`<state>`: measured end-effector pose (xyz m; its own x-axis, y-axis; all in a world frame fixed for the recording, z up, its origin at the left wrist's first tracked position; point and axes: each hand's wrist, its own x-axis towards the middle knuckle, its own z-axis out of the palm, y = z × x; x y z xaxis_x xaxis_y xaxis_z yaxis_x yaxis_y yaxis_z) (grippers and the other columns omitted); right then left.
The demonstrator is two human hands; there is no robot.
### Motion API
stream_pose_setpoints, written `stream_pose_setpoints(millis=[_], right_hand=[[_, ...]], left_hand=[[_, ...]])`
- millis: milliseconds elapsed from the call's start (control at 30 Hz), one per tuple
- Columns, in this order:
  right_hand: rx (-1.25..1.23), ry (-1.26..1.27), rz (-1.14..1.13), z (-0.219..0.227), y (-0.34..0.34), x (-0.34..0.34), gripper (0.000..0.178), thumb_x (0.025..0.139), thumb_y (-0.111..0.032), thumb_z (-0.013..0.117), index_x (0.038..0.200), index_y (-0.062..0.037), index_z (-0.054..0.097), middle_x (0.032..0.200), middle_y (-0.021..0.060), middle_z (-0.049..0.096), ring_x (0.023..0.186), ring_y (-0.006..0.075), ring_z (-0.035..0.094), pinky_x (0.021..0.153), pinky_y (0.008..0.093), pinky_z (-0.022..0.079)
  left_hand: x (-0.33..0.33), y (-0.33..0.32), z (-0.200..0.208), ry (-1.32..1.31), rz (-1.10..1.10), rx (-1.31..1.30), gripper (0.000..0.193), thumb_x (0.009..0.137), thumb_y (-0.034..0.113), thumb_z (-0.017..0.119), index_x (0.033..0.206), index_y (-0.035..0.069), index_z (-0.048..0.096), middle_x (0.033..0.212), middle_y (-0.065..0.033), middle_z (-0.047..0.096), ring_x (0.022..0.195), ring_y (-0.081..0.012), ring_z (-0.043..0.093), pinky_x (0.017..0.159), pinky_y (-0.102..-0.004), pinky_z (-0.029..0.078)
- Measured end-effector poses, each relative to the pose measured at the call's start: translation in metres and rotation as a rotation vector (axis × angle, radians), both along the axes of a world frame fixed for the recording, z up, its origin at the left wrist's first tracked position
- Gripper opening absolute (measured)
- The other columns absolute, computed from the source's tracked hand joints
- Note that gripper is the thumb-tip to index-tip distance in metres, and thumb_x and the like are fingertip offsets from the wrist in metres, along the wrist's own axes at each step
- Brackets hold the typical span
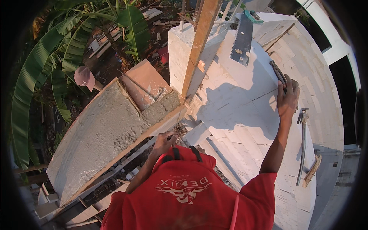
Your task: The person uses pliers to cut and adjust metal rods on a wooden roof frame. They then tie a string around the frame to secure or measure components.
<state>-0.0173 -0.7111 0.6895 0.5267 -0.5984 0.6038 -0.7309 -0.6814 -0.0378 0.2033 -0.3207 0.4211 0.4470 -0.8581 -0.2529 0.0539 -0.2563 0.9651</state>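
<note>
My right hand [288, 96] reaches out to the top of the white block wall [249, 103], its fingers bent over a dark metal tool that looks like pincers [278, 72]. One end of the tool sticks out past my fingertips. Close to my chest, my left hand [165, 142] is closed, with something thin and dark at the fingers, too small to name. Beyond the right hand lies a handsaw [242, 42] with a green handle. Nearer me, a claw hammer [303, 147] rests along the wall's right side.
Left of me is wet grey concrete [103, 119] edged by a formwork board [134, 147]. A wooden post [197, 53] rises beside a white column [180, 53]. A pink cap [84, 78] hangs at the far left. A wood scrap [312, 171] lies near the hammer.
</note>
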Motion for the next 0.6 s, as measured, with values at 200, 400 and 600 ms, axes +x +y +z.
stream_pose_setpoints(millis=[200, 400, 600], right_hand=[[0.394, 0.237, 0.841, -0.102, 0.146, 0.068, 0.041, 0.092, -0.016, 0.071, 0.132, -0.0092, 0.065, 0.129, 0.0141, 0.057, 0.121, 0.0356, 0.057, 0.107, 0.049, 0.048], [0.892, 0.449, 0.99, -0.218, 0.208, 0.081, 0.027, 0.096, -0.018, 0.066, 0.118, -0.0049, 0.068, 0.113, 0.0144, 0.069, 0.108, 0.0335, 0.067, 0.095, 0.044, 0.054], [1.232, 0.389, 0.726, -0.305, 0.18, 0.058, 0.016, 0.099, -0.016, 0.061, 0.107, -0.0039, 0.069, 0.093, 0.0181, 0.072, 0.084, 0.0374, 0.07, 0.076, 0.0445, 0.055]], left_hand=[[-0.001, -0.003, 0.02, -0.038, -0.077, -0.044, 0.014, 0.1, 0.011, 0.066, 0.099, -0.002, 0.072, 0.077, -0.0059, 0.069, 0.06, -0.0099, 0.062, 0.054, -0.0286, 0.051], [-0.006, 0.005, 0.007, 0.023, -0.1, 0.03, 0.02, 0.101, 0.018, 0.066, 0.104, 0.0, 0.072, 0.08, -0.0114, 0.072, 0.056, -0.0147, 0.064, 0.057, -0.0315, 0.052], [-0.011, 0.049, -0.069, 0.078, 0.239, 0.324, 0.029, 0.1, 0.026, 0.061, 0.107, 0.001, 0.073, 0.071, -0.0081, 0.069, 0.057, -0.0133, 0.066, 0.055, -0.0312, 0.054]])
